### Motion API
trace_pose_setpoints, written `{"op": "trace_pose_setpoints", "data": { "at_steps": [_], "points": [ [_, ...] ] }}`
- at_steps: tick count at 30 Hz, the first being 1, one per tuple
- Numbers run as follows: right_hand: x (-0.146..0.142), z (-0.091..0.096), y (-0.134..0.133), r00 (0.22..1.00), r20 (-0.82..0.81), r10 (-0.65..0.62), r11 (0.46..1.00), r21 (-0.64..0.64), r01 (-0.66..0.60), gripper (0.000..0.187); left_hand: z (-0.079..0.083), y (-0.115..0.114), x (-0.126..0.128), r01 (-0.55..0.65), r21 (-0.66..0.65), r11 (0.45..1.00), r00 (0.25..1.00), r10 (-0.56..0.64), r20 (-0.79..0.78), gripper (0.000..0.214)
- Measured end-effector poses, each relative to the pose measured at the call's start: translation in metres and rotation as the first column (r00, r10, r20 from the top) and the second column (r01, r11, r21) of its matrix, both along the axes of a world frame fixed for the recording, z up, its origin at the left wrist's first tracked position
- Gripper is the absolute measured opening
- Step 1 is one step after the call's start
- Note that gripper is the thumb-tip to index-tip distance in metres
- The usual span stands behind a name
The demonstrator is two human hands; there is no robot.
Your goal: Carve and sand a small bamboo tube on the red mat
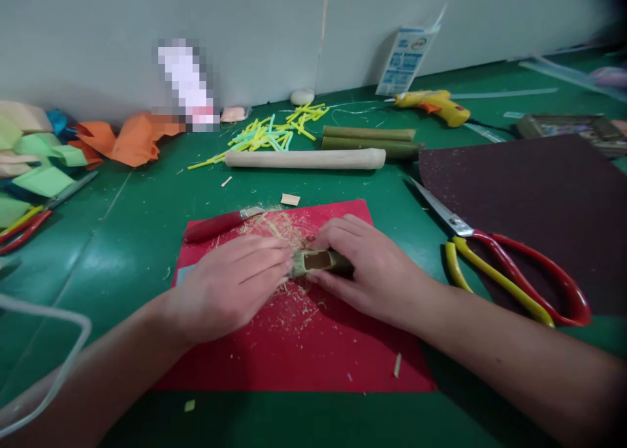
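My right hand [365, 258] grips a short green bamboo piece [337, 261] with a rectangular opening cut in its upper side. Slightly blurred, my left hand [235, 278] has its fingers pressed together at the bamboo's left end. A pale blue edge [185, 273] shows behind that hand; what its fingers hold is hidden. Both hands are over a red sheet [313, 343] scattered with fine shavings [279, 229]. Just beyond my left hand lies a knife with a red handle [215, 228] and a short blade.
Large scissors [460, 226] lie at right, partly on a dark sheet [529, 193]. Behind the red sheet are a pale bamboo stick [304, 159], green bamboo lengths [367, 134], yellow strips [264, 134] and a yellow glue gun [434, 105]. Coloured paper [132, 138] and other scissors [29, 229] are left.
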State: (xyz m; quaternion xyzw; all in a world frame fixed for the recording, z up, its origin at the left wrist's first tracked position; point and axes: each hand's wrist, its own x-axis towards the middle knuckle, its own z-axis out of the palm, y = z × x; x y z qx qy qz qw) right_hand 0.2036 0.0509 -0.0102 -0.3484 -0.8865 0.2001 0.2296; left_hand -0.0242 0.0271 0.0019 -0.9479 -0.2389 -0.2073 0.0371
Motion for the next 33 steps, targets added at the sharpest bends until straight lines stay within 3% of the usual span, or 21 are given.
{"op": "trace_pose_setpoints", "data": {
  "at_steps": [9, 18, 22, 27, 33],
  "points": [
    [-0.001, 0.0, 0.001, 1.0, -0.007, 0.019, 1.0, 0.008, -0.019, 0.011, -0.006, 0.01, 0.019, 0.028, 0.029, 0.999, 0.999, -0.029, 0.023, 0.021],
    [0.0, 0.001, -0.001, 0.999, 0.029, 0.022, 0.999, 0.033, -0.023, 0.015, 0.001, -0.005, -0.016, -0.011, 0.087, 0.996, 0.998, 0.016, -0.054, 0.021],
    [-0.005, 0.002, -0.005, 0.992, 0.127, -0.005, 0.996, 0.089, -0.006, 0.013, -0.001, -0.002, -0.011, -0.062, 0.081, 0.995, 0.998, 0.064, -0.023, 0.019],
    [-0.008, 0.002, -0.006, 0.997, 0.069, -0.04, 0.995, 0.091, 0.034, 0.013, -0.006, 0.004, 0.004, -0.044, 0.007, 0.999, 0.999, 0.044, 0.023, 0.019],
    [-0.006, 0.004, -0.003, 0.996, 0.083, -0.034, 0.998, 0.058, 0.029, 0.015, -0.001, 0.003, -0.006, -0.031, 0.026, 0.999, 0.999, 0.031, 0.008, 0.02]
  ]
}}
